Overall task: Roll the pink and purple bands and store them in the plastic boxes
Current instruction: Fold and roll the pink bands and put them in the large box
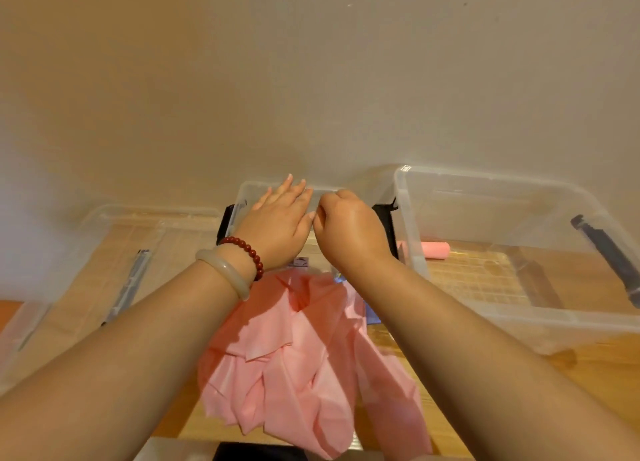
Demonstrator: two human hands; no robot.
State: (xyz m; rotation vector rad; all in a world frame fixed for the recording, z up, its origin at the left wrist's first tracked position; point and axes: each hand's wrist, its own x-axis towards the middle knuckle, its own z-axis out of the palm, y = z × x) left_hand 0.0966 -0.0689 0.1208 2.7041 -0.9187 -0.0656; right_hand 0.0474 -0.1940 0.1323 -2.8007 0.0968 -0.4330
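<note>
Three clear boxes stand in a row on the desk (616, 363) against the wall (311, 79): the left box (69, 239) at centre left of the frame, the middle box (247, 188) at centre, the right box (502, 201) at centre right. Both hands are up at the middle box, close side by side. The left hand (277, 218) lies flat, fingers straight and pointing at the box's far rim. The right hand (349, 228) is curled, knuckles up, fingertips tucked under; whether it pinches anything I cannot tell. A loose heap of pink bands (294, 356) spills down the lower centre of the frame, from under the wrists to the near edge. A bit of purple (372, 313) peeks out at its right side. One pink roll (434, 251) lies inside the right box, by its left wall. The left wrist wears a pale bangle (225, 270) and a red bead bracelet (247, 249)
</note>
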